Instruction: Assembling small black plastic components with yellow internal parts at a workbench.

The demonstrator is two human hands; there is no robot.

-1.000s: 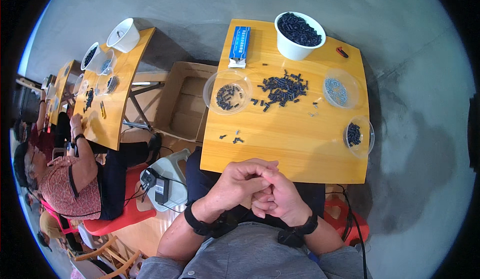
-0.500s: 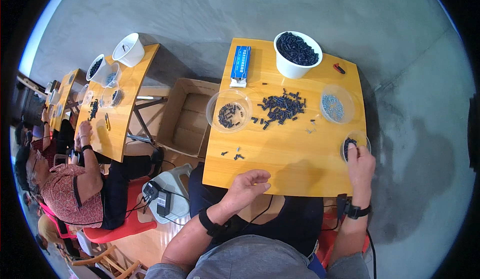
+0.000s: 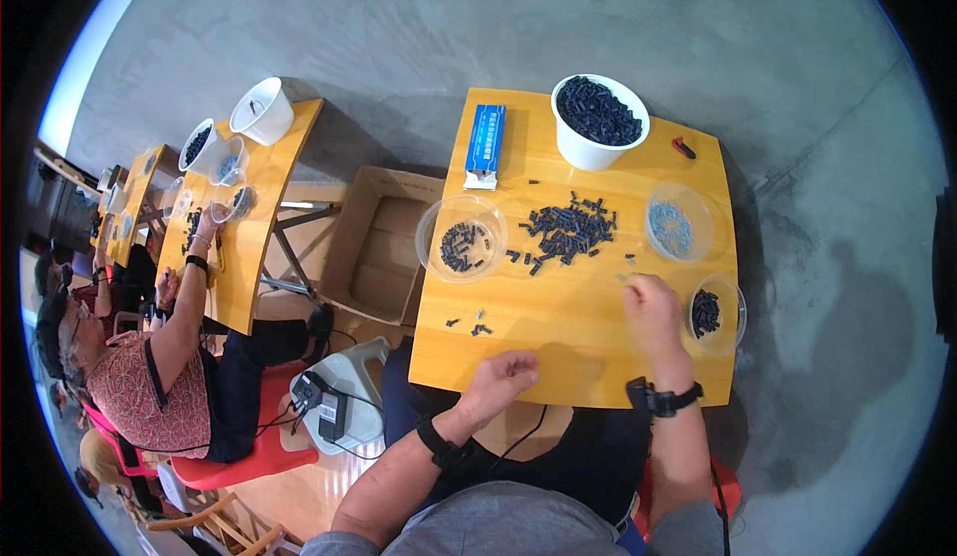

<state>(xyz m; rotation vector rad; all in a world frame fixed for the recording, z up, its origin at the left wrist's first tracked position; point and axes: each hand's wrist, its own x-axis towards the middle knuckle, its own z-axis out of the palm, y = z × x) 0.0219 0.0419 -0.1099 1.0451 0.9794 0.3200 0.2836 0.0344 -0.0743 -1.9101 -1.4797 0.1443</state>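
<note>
One co-worker [image 3: 150, 397] in a red patterned top sits at far left, an arm reaching over a side surface [image 3: 237, 287]. Next come an open cardboard box [image 3: 382, 257] and a grey stool [image 3: 367, 397]. On the main surface [image 3: 568, 347], a clear bowl [image 3: 430, 238] holds scattered black pieces [image 3: 459, 247]; a blue carton [image 3: 485, 142] lies behind it, and a few loose parts [image 3: 481, 330] sit nearer the front. Of the hands, the left hand [image 3: 505, 375] is at the near edge, fingers curled toward the thumb; I cannot tell whether it grips anything. A black pile [image 3: 571, 234] lies mid-surface, with a heaped white bucket [image 3: 588, 152] beyond. The right hand [image 3: 655, 315] is bunched, its contents hidden, between that pile and a tub of black pieces [image 3: 706, 314]. Behind this tub are a bowl of silvery bits [image 3: 669, 230] and, farther back, a small red-and-black tool [image 3: 684, 147].
</note>
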